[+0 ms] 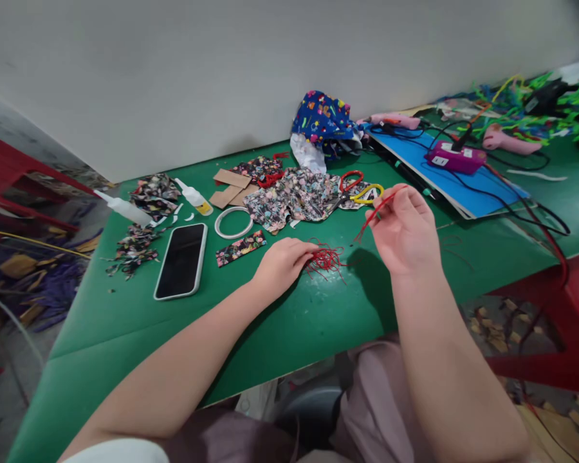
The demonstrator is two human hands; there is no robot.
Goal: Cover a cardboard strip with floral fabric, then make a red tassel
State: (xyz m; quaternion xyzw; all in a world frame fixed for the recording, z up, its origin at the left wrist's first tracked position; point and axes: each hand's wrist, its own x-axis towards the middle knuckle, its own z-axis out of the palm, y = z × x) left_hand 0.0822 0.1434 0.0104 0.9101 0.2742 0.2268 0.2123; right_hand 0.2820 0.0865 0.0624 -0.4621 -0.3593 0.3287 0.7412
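Note:
A loose tangled pile of thin red cords [325,258] lies on the green table [289,328] in front of me. My left hand [284,265] rests at the pile's left side, fingers closed together with their tips on the cords. Raised above the table to the right, my right hand [404,225] pinches a few red cords [370,217], whose ends hang down to the left. A flat floral fabric strip [241,248] lies left of my left hand. Scissors with red and yellow handles [368,193] lie just behind my right hand.
A phone [181,261], a white ring roll [233,222], glue bottles [195,198] and floral fabric pieces [294,198] occupy the left and middle. Blue patterned cloth [321,119] stands by the wall. At right are a blue folder [482,196], a purple power box [456,158], cables and pink glue guns [511,140].

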